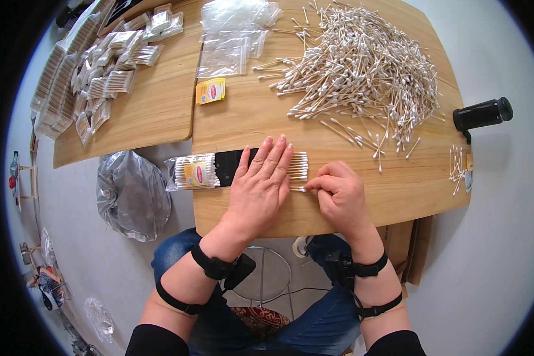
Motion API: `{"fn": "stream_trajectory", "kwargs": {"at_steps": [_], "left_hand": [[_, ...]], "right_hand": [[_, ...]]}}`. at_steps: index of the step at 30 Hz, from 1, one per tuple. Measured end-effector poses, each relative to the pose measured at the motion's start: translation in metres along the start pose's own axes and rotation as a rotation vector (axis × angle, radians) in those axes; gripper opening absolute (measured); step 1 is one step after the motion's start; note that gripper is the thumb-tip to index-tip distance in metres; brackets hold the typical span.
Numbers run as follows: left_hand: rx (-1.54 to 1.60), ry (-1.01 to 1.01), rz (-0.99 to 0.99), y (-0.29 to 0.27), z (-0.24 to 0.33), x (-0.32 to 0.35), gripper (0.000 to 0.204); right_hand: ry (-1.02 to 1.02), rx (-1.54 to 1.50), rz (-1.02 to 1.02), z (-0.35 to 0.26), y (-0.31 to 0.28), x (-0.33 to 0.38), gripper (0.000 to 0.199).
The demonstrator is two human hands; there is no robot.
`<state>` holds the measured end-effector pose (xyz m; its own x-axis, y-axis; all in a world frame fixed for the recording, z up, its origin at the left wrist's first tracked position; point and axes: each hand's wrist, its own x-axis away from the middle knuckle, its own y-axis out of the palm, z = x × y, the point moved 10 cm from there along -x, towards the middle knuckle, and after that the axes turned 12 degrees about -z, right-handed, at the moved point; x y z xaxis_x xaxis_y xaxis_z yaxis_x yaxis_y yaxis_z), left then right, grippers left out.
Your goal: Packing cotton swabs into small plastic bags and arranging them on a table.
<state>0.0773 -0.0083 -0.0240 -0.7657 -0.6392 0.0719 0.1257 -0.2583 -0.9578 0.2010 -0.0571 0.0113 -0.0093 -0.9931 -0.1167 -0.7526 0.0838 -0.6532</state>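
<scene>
My left hand [260, 185] lies flat, fingers together, on a row of cotton swabs [298, 165] that rests on a black strip [228, 161] near the table's front edge. My right hand [338, 193] is curled beside it, its fingertips pinching a single swab [297, 189] at the row's lower edge. Left of the strip lies a filled clear packet of swabs [193, 171] with a yellow label, overhanging the table's left edge.
A big loose heap of swabs [362, 65] covers the wooden table [397, 190] at the back. Empty clear bags [231, 35], yellow labels [210, 91], a black cylinder [483, 114], filled packets [101, 71] on a second table, a grey plastic bag [132, 194] below.
</scene>
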Motion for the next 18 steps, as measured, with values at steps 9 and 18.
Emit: {"fn": "stream_trajectory", "kwargs": {"at_steps": [9, 18], "left_hand": [[0.013, 0.002, 0.016, -0.0015, 0.0000, 0.0000, 0.056], [0.013, 0.002, 0.029, -0.0028, 0.0011, 0.0003, 0.057]], "right_hand": [[0.014, -0.058, 0.037, 0.0053, -0.0014, 0.0002, 0.022], [0.007, -0.001, 0.032, 0.0015, -0.0015, -0.0010, 0.019]]}}
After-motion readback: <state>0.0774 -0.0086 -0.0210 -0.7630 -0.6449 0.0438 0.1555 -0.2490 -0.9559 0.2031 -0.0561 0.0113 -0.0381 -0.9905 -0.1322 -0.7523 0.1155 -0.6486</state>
